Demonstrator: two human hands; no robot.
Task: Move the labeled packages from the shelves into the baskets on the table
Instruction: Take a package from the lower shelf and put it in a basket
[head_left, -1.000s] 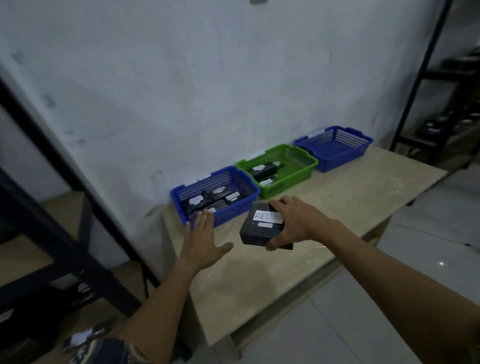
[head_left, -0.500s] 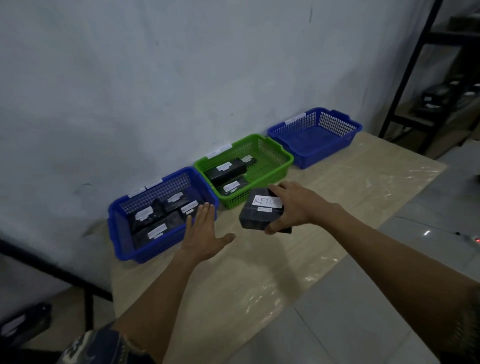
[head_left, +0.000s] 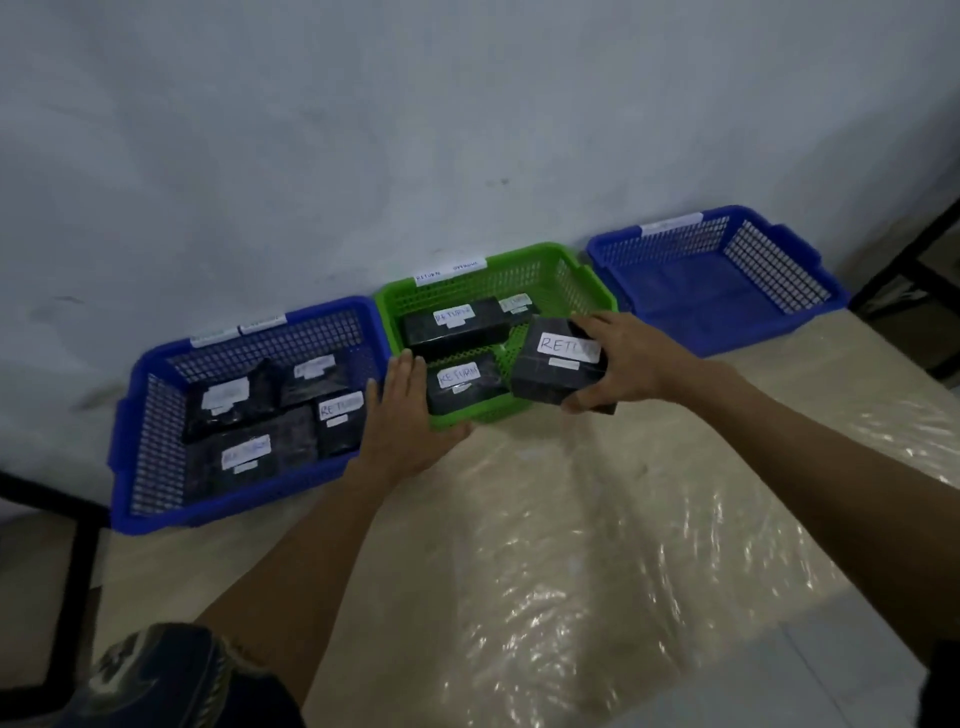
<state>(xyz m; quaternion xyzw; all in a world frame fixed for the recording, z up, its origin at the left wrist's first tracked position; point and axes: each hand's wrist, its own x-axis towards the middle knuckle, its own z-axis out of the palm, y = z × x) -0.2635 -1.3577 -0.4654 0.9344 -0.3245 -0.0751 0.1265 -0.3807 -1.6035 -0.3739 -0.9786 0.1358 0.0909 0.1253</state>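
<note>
My right hand (head_left: 626, 361) grips a black package (head_left: 550, 371) with a white label reading "RETURN". It hovers over the near right corner of the green basket (head_left: 485, 278). Inside that basket lie black labeled packages, one at the back (head_left: 457, 325) and one in front (head_left: 462, 384). My left hand (head_left: 408, 415) is flat and open, fingers apart, resting by the green basket's near left corner, between it and the left blue basket (head_left: 156, 499). The left blue basket holds several black labeled packages (head_left: 244, 457).
A second blue basket (head_left: 779, 325) stands empty at the right, against the white wall. All three baskets sit on a light wooden table (head_left: 545, 545) covered with shiny plastic. A dark shelf frame (head_left: 904, 270) shows at the far right edge.
The camera has come closer to the table. My right hand has carried the package forward to the green basket's rim. My left hand has moved forward to the baskets' edge.
</note>
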